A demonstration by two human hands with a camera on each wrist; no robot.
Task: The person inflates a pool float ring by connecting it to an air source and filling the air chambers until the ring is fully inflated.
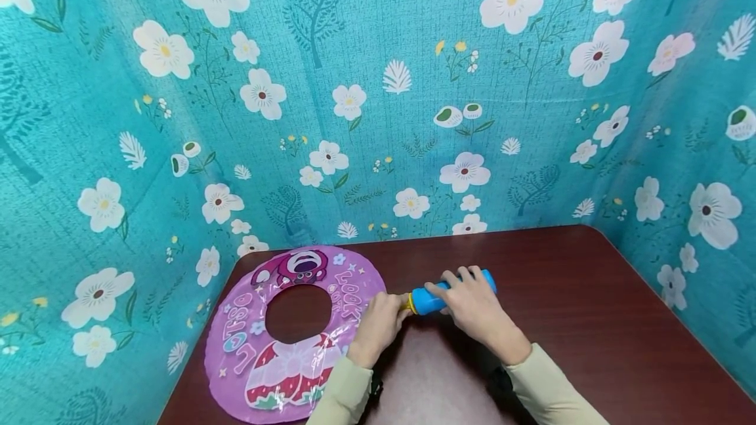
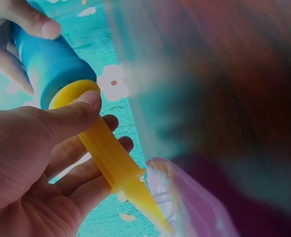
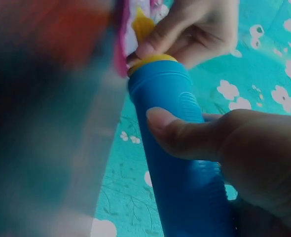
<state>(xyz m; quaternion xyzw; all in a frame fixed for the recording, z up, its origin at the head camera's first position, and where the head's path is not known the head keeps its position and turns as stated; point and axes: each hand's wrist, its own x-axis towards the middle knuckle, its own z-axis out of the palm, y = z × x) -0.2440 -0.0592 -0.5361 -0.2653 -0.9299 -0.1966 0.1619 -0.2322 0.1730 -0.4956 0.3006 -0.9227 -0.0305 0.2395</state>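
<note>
A blue hand pump (image 1: 426,301) with a yellow nozzle (image 2: 108,158) is held slantwise above the table. My right hand (image 1: 475,307) grips the blue barrel (image 3: 167,128), thumb along its side. With thumb and fingers, my left hand (image 1: 378,325) pinches the yellow collar and nozzle. To the left lies a purple swim ring (image 1: 221,379), looking filled out, printed with a pink bear, strawberries and lettering. In the left wrist view the tapered nozzle tip overlaps the edge of the ring (image 2: 200,202).
The dark reddish-brown table (image 1: 561,281) has rounded back corners. A teal curtain (image 1: 378,130) with white flowers hangs behind it and along both sides. The ring covers the table's left part.
</note>
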